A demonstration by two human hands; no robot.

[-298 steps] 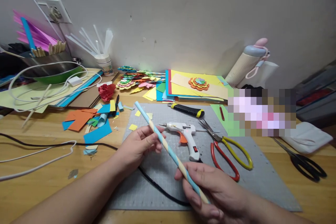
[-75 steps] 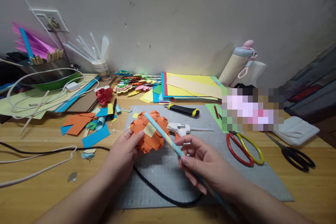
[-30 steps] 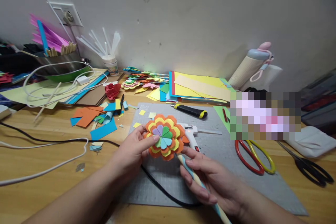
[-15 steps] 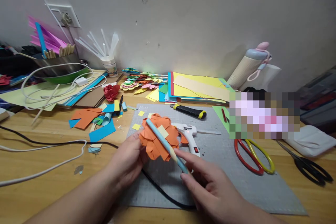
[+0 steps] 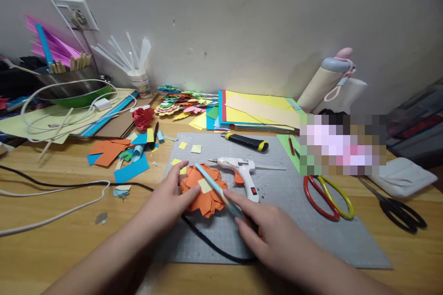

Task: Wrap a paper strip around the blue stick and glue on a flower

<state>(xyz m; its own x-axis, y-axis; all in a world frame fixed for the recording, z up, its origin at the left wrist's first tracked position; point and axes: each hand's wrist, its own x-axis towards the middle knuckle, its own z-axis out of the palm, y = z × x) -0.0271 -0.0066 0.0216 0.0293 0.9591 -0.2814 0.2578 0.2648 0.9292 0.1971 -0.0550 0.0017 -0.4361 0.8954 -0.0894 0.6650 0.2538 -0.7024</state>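
An orange layered paper flower is low over the grey cutting mat, its back with a pale yellow paper square facing me. My left hand grips the flower's left edge, thumb on top beside the square. In my right hand is a rolled paper stick, light blue with a cream band, held by its near end between thumb and fingers. The stick slants across the flower's back. Just beyond, a white hot glue gun with an orange trigger lies on its side.
On the cutting mat lie a utility knife and small yellow squares. Red-and-yellow-handled scissors and black scissors are at right. Paper scraps, a crumpled red paper flower and cables spread left. Paper sheets lie behind.
The flower has come down and tilted toward the mat, uncovering the glue gun's nozzle and a yellow square. My left thumb now shows on the flower's back. The whole view has shifted slightly.
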